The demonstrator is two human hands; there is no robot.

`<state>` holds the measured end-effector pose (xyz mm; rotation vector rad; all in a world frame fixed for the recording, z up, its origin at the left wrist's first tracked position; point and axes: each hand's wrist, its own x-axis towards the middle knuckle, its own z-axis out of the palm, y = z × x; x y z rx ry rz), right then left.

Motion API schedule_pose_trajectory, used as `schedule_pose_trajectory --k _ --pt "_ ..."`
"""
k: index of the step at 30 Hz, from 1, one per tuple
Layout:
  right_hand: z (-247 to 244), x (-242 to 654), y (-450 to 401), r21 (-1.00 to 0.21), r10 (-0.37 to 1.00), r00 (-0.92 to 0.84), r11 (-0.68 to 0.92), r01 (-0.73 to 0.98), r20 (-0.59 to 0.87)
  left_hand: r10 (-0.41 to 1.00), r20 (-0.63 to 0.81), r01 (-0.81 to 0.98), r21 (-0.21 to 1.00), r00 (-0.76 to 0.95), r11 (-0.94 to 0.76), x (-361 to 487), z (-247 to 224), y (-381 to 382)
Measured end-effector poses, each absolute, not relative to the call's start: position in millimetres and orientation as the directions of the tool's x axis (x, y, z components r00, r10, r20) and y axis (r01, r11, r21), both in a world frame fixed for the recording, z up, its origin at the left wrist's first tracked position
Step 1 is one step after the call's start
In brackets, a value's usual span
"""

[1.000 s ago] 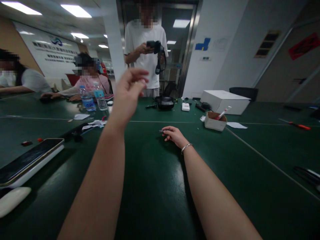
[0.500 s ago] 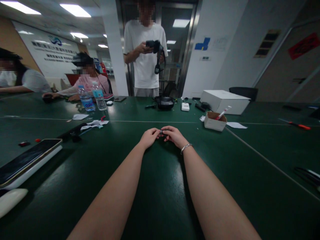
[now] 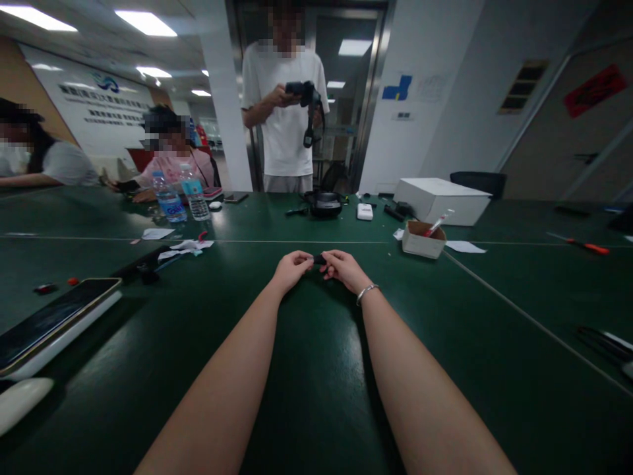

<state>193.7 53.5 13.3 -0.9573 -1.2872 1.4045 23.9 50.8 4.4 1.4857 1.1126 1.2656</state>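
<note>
Just above the dark green table (image 3: 316, 369), a small black piece (image 3: 320, 260) spans the gap between my two hands. It is too small to tell its kind. My left hand (image 3: 293, 269) pinches its left end between thumb and fingers. From the other side, my right hand (image 3: 343, 269) has thumb and index finger closed on the right end, with the lower fingers curled beneath. A silver bracelet circles my right wrist. The fingertips hide both ends of the black piece.
A small cardboard box (image 3: 424, 240) holding a clear tube stands right of my hands, before a white box (image 3: 442, 200). Scraps of paper (image 3: 185, 247) lie to the left, near a phone (image 3: 57, 320) on a white box. Across the table, a person (image 3: 285, 112) holds a black device.
My hands have drawn slightly apart, and more of the black piece shows between them. The view has shifted a little. A co-worker's hand at the far left has moved.
</note>
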Motion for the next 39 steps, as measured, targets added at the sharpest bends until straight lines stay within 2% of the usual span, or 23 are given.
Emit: schedule_pose_trajectory --k 4,9,14,16,20,24,27,30,35,39 --pt "12.8 194.7 53.2 -0.992 0.972 -0.228 0.026 -0.122 0.054 0.969 0.230 0.085 0.968 0.091 -0.238 23.1 3.9 50.3" --pt "15.8 196.6 49.7 -0.981 0.967 -0.230 0.070 -0.183 0.112 0.976 0.211 0.060 0.975 0.052 -0.214 20.3 4.0 53.1" --pt "15.4 191.0 53.6 -0.996 0.983 -0.183 0.013 -0.087 0.029 0.977 0.205 0.056 0.977 0.054 -0.208 21.3 6.8 50.4" --pt "14.9 190.0 54.6 -0.998 0.977 -0.209 0.032 -0.057 0.043 0.977 0.207 0.065 0.975 0.059 -0.211 21.9 7.5 49.2" --pt "15.6 191.5 52.6 -0.991 0.969 -0.228 0.074 -0.113 0.098 0.979 0.201 0.059 0.978 0.034 -0.202 22.0 9.1 48.2" --pt "17.2 191.6 51.0 -0.996 0.971 -0.230 0.045 -0.072 0.060 0.981 0.191 0.021 0.981 0.027 -0.192 22.2 10.3 48.3" --pt "17.9 191.3 50.6 -0.993 0.956 -0.276 0.083 -0.088 0.104 0.983 0.183 0.010 0.983 0.012 -0.183 22.6 10.5 48.8" --pt "18.0 191.3 50.5 -0.989 0.961 -0.253 0.086 -0.121 0.114 0.984 0.175 0.023 0.984 0.009 -0.175 22.8 10.9 48.4" --pt "17.2 191.6 51.3 -0.995 0.964 -0.246 0.094 -0.041 0.101 0.984 0.177 0.039 0.983 0.022 -0.177 23.5 11.7 46.5" --pt "16.8 192.0 51.8 -0.993 0.970 -0.220 0.095 -0.070 0.108 0.981 0.192 0.041 0.980 0.023 -0.193 24.1 10.2 47.0"
